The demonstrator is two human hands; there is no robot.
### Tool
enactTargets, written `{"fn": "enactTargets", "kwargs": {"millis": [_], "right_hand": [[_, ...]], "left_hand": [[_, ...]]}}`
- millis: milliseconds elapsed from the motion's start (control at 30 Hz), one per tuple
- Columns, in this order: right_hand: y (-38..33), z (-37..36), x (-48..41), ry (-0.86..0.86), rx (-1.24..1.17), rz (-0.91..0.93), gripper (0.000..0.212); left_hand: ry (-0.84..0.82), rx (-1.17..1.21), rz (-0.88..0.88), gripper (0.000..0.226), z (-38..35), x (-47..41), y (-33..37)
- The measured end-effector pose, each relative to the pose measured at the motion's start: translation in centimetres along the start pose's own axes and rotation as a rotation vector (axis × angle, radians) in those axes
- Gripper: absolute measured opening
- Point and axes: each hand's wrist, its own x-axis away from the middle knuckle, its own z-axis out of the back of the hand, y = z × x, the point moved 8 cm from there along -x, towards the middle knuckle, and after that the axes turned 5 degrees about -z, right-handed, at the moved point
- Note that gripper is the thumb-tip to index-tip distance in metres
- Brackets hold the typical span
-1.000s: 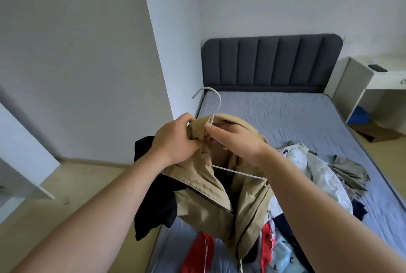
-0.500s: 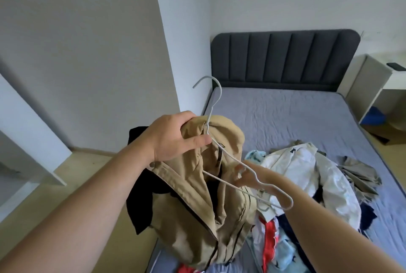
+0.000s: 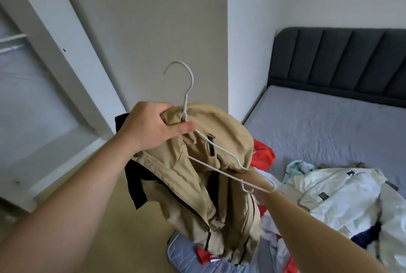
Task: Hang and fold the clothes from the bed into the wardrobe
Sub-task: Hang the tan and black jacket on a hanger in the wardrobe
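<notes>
My left hand (image 3: pixel 153 127) grips the collar of a tan jacket (image 3: pixel 197 196) together with the neck of a white wire hanger (image 3: pixel 189 88), whose hook points up. The jacket hangs bunched over the foot corner of the bed (image 3: pixel 318 123). The hanger's right shoulder sticks out of the jacket. My right forearm (image 3: pixel 285 207) passes under that bar into the jacket, where my right hand is hidden. Black fabric (image 3: pixel 136 187) hangs behind the jacket. The open white wardrobe (image 3: pixel 50 37) with its rail (image 3: pixel 13 39) stands at the left.
A white jacket (image 3: pixel 342 189), a red garment (image 3: pixel 262 156), a light blue piece (image 3: pixel 298 167) and other clothes lie piled on the grey bed. The dark padded headboard (image 3: pixel 340 59) is at the back right. A wall corner (image 3: pixel 227 53) juts out between wardrobe and bed.
The view has swung left, bringing the wardrobe into sight. My right hand left the collar and slid under the hanger into the jacket. My left hand keeps hold of collar and hanger.
</notes>
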Motion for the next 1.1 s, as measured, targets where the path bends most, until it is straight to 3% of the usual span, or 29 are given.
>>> {"fn": "enactTargets", "kwargs": {"millis": [67, 133, 200, 367, 433, 633, 733, 800, 833, 900, 1000, 1033, 1100], "right_hand": [[-2.3, -0.3, -0.7, 0.035, 0.008, 0.113, 0.032], [-5.6, -1.0, -0.5, 0.064, 0.140, 0.177, 0.023], [-9.1, -1.9, -0.5, 0.077, 0.125, 0.213, 0.014], [-18.8, -5.3, 2.1, 0.006, 0.074, 0.383, 0.003], [-22.1, -7.6, 4.0, -0.016, 0.172, 0.470, 0.015], [-27.5, -15.6, 8.7, 0.005, 0.308, 0.656, 0.019], [-27.6, -21.9, 10.4, -0.178, 0.462, 0.778, 0.022], [-26.1, -25.2, 10.1, -0.406, 0.638, 0.716, 0.030], [-26.2, -26.6, 9.6, -0.427, 0.713, 0.697, 0.039], [-28.4, -27.7, 8.3, -0.203, 0.685, 0.761, 0.055], [-32.7, -26.5, 7.4, 0.258, 0.263, 0.867, 0.054], [-33.8, -27.0, 7.0, 0.360, 0.279, 0.905, 0.056], [-35.7, -29.5, 5.4, 0.459, 0.580, 0.921, 0.068]], "left_hand": [[0.064, -0.074, 0.118, 0.072, 2.4, 1.4, -1.9], [0.128, -0.158, 0.249, 0.070, 5.1, 3.2, -3.9], [0.163, -0.241, 0.366, 0.068, 7.7, 5.3, -5.8], [0.124, -0.523, 0.568, 0.082, 11.4, 10.3, -9.0], [0.119, -0.603, 0.634, 0.084, 11.9, 12.1, -10.0], [0.381, -0.684, 0.817, 0.082, 15.7, 15.7, -13.6], [0.510, -0.538, 0.882, 0.081, 18.0, 16.4, -17.5], [0.562, -0.398, 0.881, 0.078, 18.2, 16.4, -19.4], [0.585, -0.321, 0.877, 0.077, 18.6, 16.6, -21.0], [0.591, -0.160, 0.864, 0.075, 18.9, 17.0, -24.2], [0.579, 0.047, 0.794, 0.073, 18.8, 17.3, -28.4], [0.571, 0.094, 0.763, 0.068, 18.8, 17.2, -29.4], [0.553, 0.147, 0.701, 0.051, 19.2, 16.6, -31.0]]}}
